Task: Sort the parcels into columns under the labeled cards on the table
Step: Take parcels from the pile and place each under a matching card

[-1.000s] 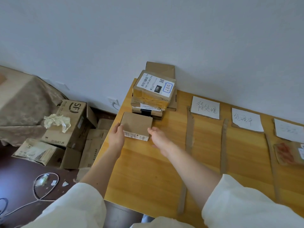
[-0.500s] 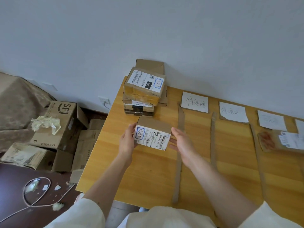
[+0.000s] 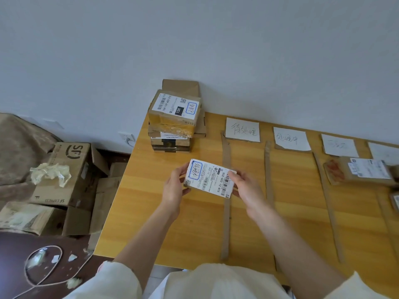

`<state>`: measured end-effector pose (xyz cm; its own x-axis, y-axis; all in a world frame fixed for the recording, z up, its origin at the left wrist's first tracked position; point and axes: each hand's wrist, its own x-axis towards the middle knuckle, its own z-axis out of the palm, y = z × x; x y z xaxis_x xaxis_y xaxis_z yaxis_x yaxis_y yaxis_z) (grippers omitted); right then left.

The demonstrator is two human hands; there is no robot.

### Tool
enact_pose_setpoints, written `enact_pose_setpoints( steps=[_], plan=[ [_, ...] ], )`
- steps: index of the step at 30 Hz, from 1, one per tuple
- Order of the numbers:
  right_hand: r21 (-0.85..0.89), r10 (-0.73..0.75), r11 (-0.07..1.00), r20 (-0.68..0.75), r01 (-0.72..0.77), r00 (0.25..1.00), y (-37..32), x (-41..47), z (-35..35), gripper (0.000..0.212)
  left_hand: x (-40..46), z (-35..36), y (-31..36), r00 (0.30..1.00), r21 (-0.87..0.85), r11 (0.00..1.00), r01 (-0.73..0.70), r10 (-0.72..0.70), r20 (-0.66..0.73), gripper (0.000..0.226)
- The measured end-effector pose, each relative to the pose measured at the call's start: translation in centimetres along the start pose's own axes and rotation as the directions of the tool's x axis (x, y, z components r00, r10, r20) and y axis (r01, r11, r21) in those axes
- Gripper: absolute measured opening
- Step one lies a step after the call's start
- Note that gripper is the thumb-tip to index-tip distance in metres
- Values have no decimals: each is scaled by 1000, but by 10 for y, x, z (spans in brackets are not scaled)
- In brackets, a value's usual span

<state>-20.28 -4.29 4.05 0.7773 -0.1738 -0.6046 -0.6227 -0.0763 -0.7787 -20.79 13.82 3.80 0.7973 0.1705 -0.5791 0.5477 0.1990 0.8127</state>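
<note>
Both hands hold 1 small parcel [image 3: 209,181] above the wooden worktop [image 3: 194,229], just in front of the stack of parcels [image 3: 174,121] that stands at the worktop's far left corner against the wall. The left hand [image 3: 173,188] curls around the parcel's left end, fingers on its edge and thumb near the blue-outlined handwritten mark on the label. The right hand [image 3: 247,190] grips the right end, fingertips on the barcode side. The parcel is tilted so that its white shipping label faces up toward the camera; it does not rest on the worktop.

The stack is several boxes high, and its top box bears a white label with a blue-outlined mark. To the right of the stack, 4 white cards lie in a row along the wall edge: the first card [image 3: 242,129] and the second card [image 3: 290,139] carry handwritten characters, the third card [image 3: 339,145] is faintly marked, and the fourth [image 3: 383,151] is cut by the frame edge. Cardboard strips [image 3: 225,201] run from the cards toward the near edge, dividing the worktop into columns. A flat parcel [image 3: 358,172] lies below the third card, well to the right of the stack. Left of the stack, cardboard boxes [image 3: 71,173] sit on the floor beside the worktop.
</note>
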Motion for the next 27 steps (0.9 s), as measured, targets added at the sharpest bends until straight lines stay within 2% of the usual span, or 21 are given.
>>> enact_pose_setpoints(
  steps=[5,8,13,15,18,23,27],
  plan=[
    [45,-23,999,-79,26,997,-4,-4,-9,43,-6,13,-5,1000,55,998,-13,12,17,34],
    [34,-72,996,-132,77,989,-8,-3,-13,49,-8,20,-10,997,9,1000,-9,9,74,21],
    [-10,-174,984,-198,175,965,-19,0,-21,47,-8,25,-17,982,12,998,62,-63,180,46],
    [-49,-214,977,-200,209,956,-24,1,-25,39,-8,24,-21,970,14,993,119,-119,213,62],
    [-47,-241,970,-175,237,954,-28,5,-29,43,-8,22,-26,942,19,985,171,-169,289,82],
    [-16,-276,960,-215,279,937,-29,9,-37,61,-7,28,-31,911,38,984,172,-174,374,77],
    [78,-193,973,-240,217,951,-21,6,-42,74,-7,36,-33,903,-23,982,189,-164,397,67]
  ],
)
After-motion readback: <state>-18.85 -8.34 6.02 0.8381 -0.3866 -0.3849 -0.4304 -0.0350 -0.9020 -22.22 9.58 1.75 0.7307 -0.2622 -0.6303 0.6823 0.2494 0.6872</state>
